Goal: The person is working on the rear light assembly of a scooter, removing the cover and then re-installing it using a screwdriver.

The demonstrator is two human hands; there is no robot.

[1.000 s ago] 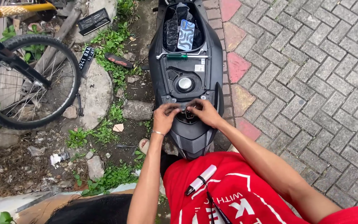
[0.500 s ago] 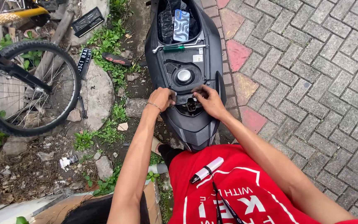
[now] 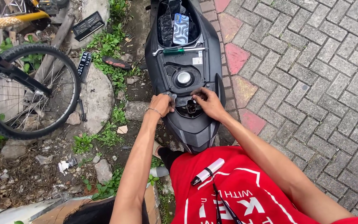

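Note:
A black scooter point(image 3: 195, 128) stands in front of me with its seat lifted away, showing the open storage bay point(image 3: 175, 29) and the round fuel cap point(image 3: 183, 78). My left hand point(image 3: 161, 104) rests on the left edge of the rear body panel, fingers curled on a small grey part. My right hand point(image 3: 207, 103) presses on the right side of the same opening, fingers bent over a small dark latch recess point(image 3: 190, 108). A screwdriver with a green handle point(image 3: 174, 51) lies across the bay's rim. A patterned blue-white phone point(image 3: 181, 28) lies inside the bay.
A bicycle wheel point(image 3: 25, 91) stands at the left over dirt, weeds and stones. A black number plate point(image 3: 83, 64) and a flat black case point(image 3: 88, 25) lie near it. Grey and red paving bricks point(image 3: 311, 83) cover the right side. A marker point(image 3: 207, 171) is clipped to my red shirt.
The view has shifted so the scooter sits higher in frame. Both hands stayed at the rear panel opening, now spread a little wider apart.

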